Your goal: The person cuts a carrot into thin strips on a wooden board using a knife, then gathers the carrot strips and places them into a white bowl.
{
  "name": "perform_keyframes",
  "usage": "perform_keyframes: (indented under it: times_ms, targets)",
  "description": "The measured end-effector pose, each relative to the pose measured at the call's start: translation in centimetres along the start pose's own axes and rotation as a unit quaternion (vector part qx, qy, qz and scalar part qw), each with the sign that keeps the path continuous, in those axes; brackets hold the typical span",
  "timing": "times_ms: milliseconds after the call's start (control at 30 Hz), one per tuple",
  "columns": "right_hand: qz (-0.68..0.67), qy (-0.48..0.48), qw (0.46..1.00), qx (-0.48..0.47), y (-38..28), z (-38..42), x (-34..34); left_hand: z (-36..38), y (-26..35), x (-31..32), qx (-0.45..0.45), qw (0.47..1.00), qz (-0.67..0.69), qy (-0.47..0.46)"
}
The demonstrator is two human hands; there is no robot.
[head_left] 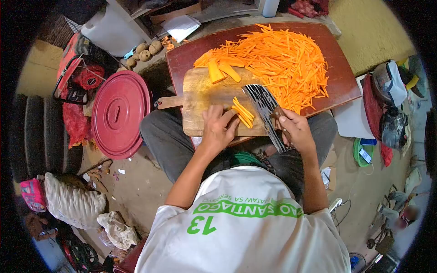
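My right hand [296, 129] is wrapped round the handle of a broad cleaver [263, 108]. Its dark, streaked blade stands at the right edge of a wooden cutting board [193, 102]. On the board, my left hand [219, 126] has its fingers curled against a small bundle of carrot strips [243, 113], just left of the blade. Several thick carrot slices [216, 72] lie at the board's far edge. Beyond and to the right, a large heap of carrot strips [291, 59] covers much of the dark red table [339, 84].
A red lidded tub [118, 113] stands left of my knees. Potato-like roots [144, 54] and a blue-handled peeler [129, 53] lie past it. To the right are a green basket [363, 152] with a phone and a white box [353, 118]. A white sack [73, 200] lies lower left.
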State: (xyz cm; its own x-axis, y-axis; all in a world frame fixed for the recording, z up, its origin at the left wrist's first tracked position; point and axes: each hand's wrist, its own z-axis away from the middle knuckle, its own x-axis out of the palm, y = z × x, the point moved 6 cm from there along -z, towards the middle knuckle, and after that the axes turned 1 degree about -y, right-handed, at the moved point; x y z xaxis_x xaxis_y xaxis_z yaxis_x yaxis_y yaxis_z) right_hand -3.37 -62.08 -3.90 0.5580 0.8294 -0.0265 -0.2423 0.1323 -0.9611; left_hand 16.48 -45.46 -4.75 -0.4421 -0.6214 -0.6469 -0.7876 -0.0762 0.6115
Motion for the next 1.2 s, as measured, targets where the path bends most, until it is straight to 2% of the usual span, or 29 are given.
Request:
perform_keyframes:
  times_ms: [167, 333, 533, 733, 833, 867, 967, 1033, 1100, 1200]
  targets:
    - [-0.04, -0.032, 0.998, 0.034, 2.7, 0.1, -1.1, 0.3, -0.5, 0.5, -0.006, 0.999, 0.029, -0.016]
    - [-0.027, -0.049, 0.998, 0.04, 2.4, 0.8, 2.5, 0.0, -0.6, 0.8, 0.028, 0.998, 0.053, -0.002]
    - [-0.147, -0.044, 0.986, 0.07, 3.3, 1.4, 5.1, 0.5, -1.3, 0.8, 0.01, 0.998, 0.069, -0.005]
    - [-0.222, -0.038, 0.972, 0.065, 3.9, 1.1, 4.5, -0.1, -0.9, 1.0, -0.01, 0.997, 0.061, -0.035]
    - [-0.216, -0.015, 0.975, 0.041, 2.6, 1.2, 2.2, -3.7, 2.6, 0.7, 0.047, 0.997, 0.02, -0.052]
    - [-0.198, 0.011, 0.98, 0.035, 0.6, 1.6, 1.1, -4.8, 2.8, 1.5, 0.06, 0.995, 0.014, -0.082]
    - [-0.168, 0.057, 0.984, 0.005, -0.6, 0.7, -3.4, -9.8, 5.3, 3.8, 0.164, 0.982, 0.015, -0.089]
    - [-0.152, 0.122, 0.98, -0.04, -2.7, 0.4, -6.7, -13.4, 7.2, 6.1, 0.205, 0.974, 0.03, -0.095]
    - [-0.132, 0.143, 0.977, -0.082, -4.9, 0.1, -10.3, -17.1, 9.1, 9.1, 0.273, 0.96, 0.05, -0.039]
    - [-0.12, 0.178, 0.971, -0.109, -6.7, -1.1, -15.9, -22.8, 12.0, 13.3, 0.319, 0.944, 0.016, -0.084]
